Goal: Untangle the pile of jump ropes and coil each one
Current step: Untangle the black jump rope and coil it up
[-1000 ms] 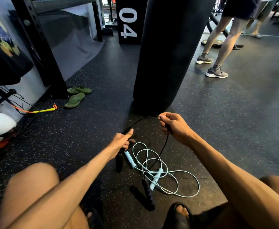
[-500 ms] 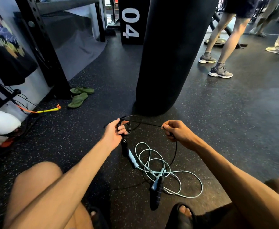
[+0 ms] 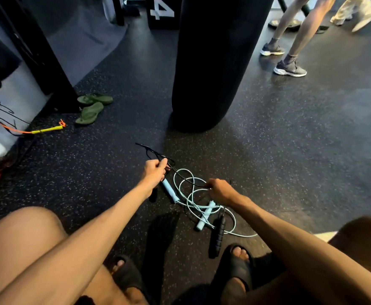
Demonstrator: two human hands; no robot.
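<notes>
My left wrist hides most of one black handle (image 3: 152, 196). My left hand (image 3: 155, 171) is curled tight round small loops of the black rope (image 3: 156, 154). My right hand (image 3: 221, 191) pinches the same cord, above the light blue rope (image 3: 189, 194) sprawled on the floor. Green flip-flops (image 3: 90, 108) lie far left, and a punching bag (image 3: 213, 73) stands ahead.

The left hand (image 3: 155, 172) grips gathered loops of the black jump rope (image 3: 218, 235), and the right hand (image 3: 221, 191) pinches the same cord. The light blue jump rope (image 3: 170, 190) lies loosely tangled on the speckled floor (image 3: 290, 150) between them, in front of a black punching bag (image 3: 219, 62).
</notes>
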